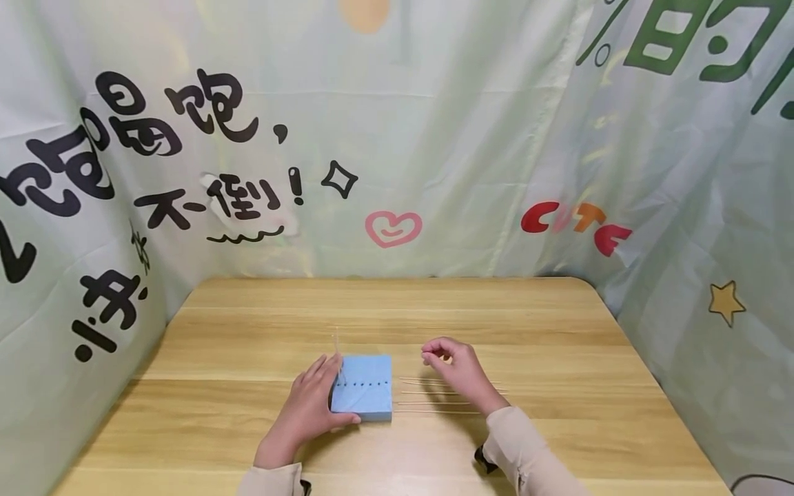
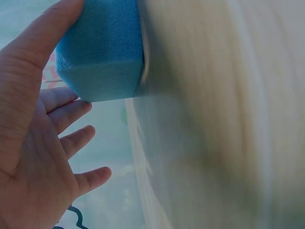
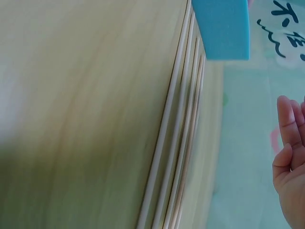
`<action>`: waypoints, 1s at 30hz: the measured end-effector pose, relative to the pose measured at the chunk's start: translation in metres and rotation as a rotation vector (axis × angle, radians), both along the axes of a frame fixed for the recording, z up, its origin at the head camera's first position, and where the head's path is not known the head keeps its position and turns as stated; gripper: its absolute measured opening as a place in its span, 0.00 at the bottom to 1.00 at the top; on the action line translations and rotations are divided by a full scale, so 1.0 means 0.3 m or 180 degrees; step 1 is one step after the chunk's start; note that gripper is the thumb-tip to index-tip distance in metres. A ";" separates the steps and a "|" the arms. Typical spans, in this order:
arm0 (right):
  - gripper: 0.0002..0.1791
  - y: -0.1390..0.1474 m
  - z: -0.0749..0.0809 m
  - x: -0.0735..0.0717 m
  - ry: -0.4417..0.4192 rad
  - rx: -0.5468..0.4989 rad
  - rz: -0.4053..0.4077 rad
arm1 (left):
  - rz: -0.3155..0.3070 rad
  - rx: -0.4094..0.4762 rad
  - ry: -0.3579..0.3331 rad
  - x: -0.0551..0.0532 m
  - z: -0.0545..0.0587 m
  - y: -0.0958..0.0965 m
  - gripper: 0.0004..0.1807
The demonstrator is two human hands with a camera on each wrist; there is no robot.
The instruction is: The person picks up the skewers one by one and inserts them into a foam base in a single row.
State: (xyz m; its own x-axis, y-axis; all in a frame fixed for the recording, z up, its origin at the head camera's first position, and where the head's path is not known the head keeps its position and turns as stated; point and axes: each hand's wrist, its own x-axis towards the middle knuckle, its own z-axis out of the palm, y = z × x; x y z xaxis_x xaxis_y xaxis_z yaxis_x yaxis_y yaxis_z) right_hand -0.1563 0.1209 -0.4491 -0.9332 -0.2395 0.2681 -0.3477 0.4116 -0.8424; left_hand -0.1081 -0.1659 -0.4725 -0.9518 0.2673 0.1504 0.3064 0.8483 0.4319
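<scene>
A blue foam block (image 1: pixel 366 403) lies on the table, a row of small dark holes running across its top. My left hand (image 1: pixel 308 403) holds it at the left side, the thumb along its front face. In the left wrist view the thumb (image 2: pixel 45 31) lies against the block (image 2: pixel 102 43), while the other fingers spread beyond it. A thin stick (image 1: pixel 337 341) stands upright at the block's left end, by the left fingers. To the right, my right hand (image 1: pixel 462 368) hovers over several thin wooden sticks (image 1: pixel 434 403), fingers loosely bent, with nothing visible between them.
The sticks (image 3: pixel 174 119) lie side by side on the wooden table (image 1: pixel 248 324), right of the block. A printed fabric curtain (image 1: pixel 459 158) hangs behind and beside the table. Dark bands show at both sleeve cuffs.
</scene>
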 end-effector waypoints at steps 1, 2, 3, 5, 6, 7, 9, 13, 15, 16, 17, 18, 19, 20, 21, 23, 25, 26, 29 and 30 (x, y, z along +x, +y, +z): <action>0.03 0.009 0.000 0.000 -0.0021 -0.0008 -0.0023 | 0.0007 -0.0005 0.0003 0.001 0.000 -0.001 0.64; 0.03 0.017 0.002 0.002 -0.0040 -0.0010 -0.0055 | 0.0010 -0.0005 0.0004 0.001 -0.001 -0.002 0.64; 0.03 0.026 0.001 0.002 -0.0036 -0.0007 -0.0072 | 0.0015 -0.0014 -0.0004 0.002 -0.001 -0.003 0.64; 0.03 0.044 -0.002 0.003 -0.0018 -0.0001 -0.0106 | 0.0022 -0.0022 -0.0014 0.002 0.000 -0.003 0.63; 0.03 0.053 -0.002 0.003 -0.0002 0.0007 -0.0116 | 0.0027 -0.0024 -0.0019 0.002 0.000 -0.003 0.63; 0.03 0.062 -0.003 0.003 0.0007 0.0016 -0.0129 | 0.0030 -0.0026 -0.0030 0.003 0.001 -0.002 0.63; 0.03 0.079 -0.003 0.001 0.0043 0.0035 -0.0145 | 0.0033 -0.0034 -0.0041 0.003 0.002 -0.001 0.63; 0.03 0.110 0.001 0.000 0.0043 0.0059 -0.0206 | 0.0025 -0.0045 -0.0045 0.001 0.004 -0.001 0.63; 0.03 0.125 -0.002 0.001 0.0033 0.0094 -0.0237 | 0.0012 -0.0054 -0.0039 0.000 0.006 0.000 0.64; 0.03 0.132 -0.003 0.001 0.0011 0.0115 -0.0249 | 0.0010 -0.0052 -0.0034 -0.001 0.007 0.000 0.64; 0.03 0.139 -0.007 0.001 -0.0004 0.0136 -0.0255 | 0.0004 -0.0044 -0.0021 -0.001 0.008 0.000 0.64; 0.03 0.145 -0.012 0.001 -0.0025 0.0150 -0.0265 | 0.0000 -0.0039 -0.0013 -0.001 0.009 0.000 0.64; 0.03 0.151 -0.017 0.001 -0.0031 0.0174 -0.0273 | -0.0003 -0.0034 -0.0009 -0.001 0.009 0.000 0.64; 0.03 0.157 -0.023 0.002 -0.0031 0.0204 -0.0277 | -0.0006 -0.0036 -0.0001 -0.001 0.008 0.000 0.64; 0.03 0.162 -0.029 0.002 -0.0036 0.0227 -0.0283 | -0.0008 -0.0027 0.0002 -0.001 0.009 0.000 0.64; 0.03 0.171 -0.040 0.002 -0.0001 0.0275 -0.0289 | -0.0013 -0.0027 0.0010 -0.001 0.008 -0.001 0.63; 0.03 0.178 -0.049 0.003 0.0005 0.0316 -0.0292 | -0.0008 -0.0035 -0.0007 -0.001 0.008 -0.001 0.63; 0.02 0.180 -0.053 0.003 -0.0013 0.0340 -0.0291 | -0.0007 -0.0039 -0.0012 -0.001 0.007 -0.001 0.63; 0.02 0.188 -0.064 0.002 -0.0155 0.0363 -0.0277 | 0.0001 -0.0041 -0.0031 -0.001 0.007 -0.001 0.63; 0.02 0.191 -0.067 0.001 -0.0200 0.0378 -0.0263 | 0.0004 -0.0044 -0.0041 0.000 0.007 0.000 0.63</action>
State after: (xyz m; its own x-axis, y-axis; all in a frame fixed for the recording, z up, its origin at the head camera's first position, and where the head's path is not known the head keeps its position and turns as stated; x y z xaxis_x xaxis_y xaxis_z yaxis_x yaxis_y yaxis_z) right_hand -0.1561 0.1782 -0.4694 -0.9650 -0.1877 0.1830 -0.2567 0.5347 -0.8051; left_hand -0.1081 -0.1660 -0.4705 -0.9540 0.2681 0.1343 0.2998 0.8545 0.4241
